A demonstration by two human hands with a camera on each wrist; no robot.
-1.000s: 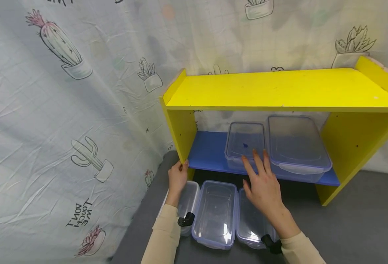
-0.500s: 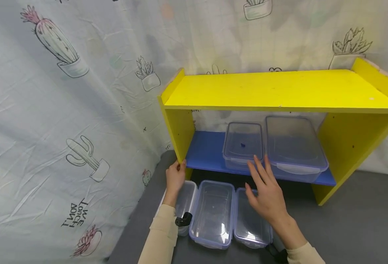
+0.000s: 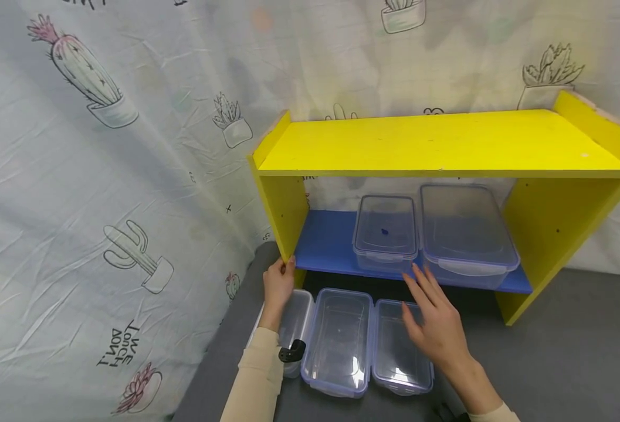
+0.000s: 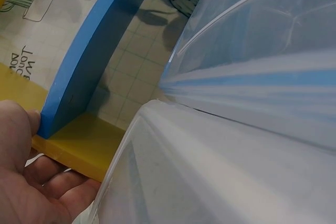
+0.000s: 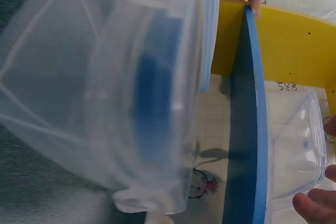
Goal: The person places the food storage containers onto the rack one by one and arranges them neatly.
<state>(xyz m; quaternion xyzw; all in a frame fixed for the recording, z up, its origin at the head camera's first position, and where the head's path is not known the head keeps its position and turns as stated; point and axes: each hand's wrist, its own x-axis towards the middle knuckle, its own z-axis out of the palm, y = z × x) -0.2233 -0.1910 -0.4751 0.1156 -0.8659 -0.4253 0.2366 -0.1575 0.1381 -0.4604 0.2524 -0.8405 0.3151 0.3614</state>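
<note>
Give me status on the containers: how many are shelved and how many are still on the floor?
Done: two lidded containers, a small one and a large one, sit on the blue shelf. In hand: nothing held; the right hand hovers open between the shelf and the floor containers, and the left hand grips the yellow side panel. Left: three open containers lie on the grey floor.

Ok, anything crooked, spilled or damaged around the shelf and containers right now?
Nothing stands out. Two lidded containers sit squarely on the blue shelf; three open ones line up on the grey surface below. Left hand holds the yellow side panel; right hand hovers, holding nothing.
</note>
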